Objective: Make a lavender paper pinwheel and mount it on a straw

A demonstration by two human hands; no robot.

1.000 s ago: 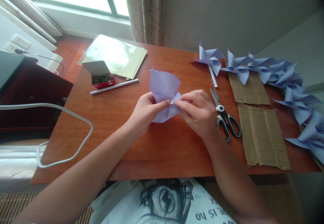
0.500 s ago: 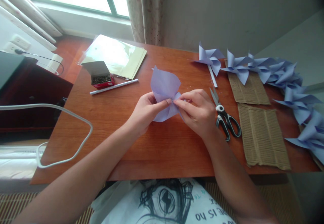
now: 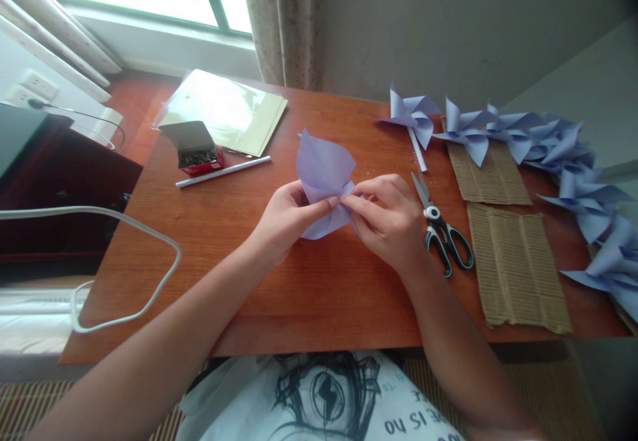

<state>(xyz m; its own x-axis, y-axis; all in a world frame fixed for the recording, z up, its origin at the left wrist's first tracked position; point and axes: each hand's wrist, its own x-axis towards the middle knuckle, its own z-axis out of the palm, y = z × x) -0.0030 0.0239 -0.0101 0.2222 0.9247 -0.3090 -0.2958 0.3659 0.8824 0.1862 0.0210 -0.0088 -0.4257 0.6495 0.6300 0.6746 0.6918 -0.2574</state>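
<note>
Both hands hold a purple paper pinwheel above the middle of the table, its blades curled toward the centre. My left hand grips it from the left, thumb pressed near the centre. Fingertips of my right hand pinch at the same centre from the right; whether a small pin is between them I cannot tell. Black-handled scissors lie just right of my right hand. A finished-looking purple pinwheel on a white paper stick lies farther back.
A red box of small metal pieces stands open at the left, beside another white stick and a stack of paper. Two cardboard pieces and several pinwheels occupy the right side. A white cable loops over the left edge.
Almost nothing differs. Both hands keep their hold on the pinwheel's centre, and the view has shifted very slightly.
</note>
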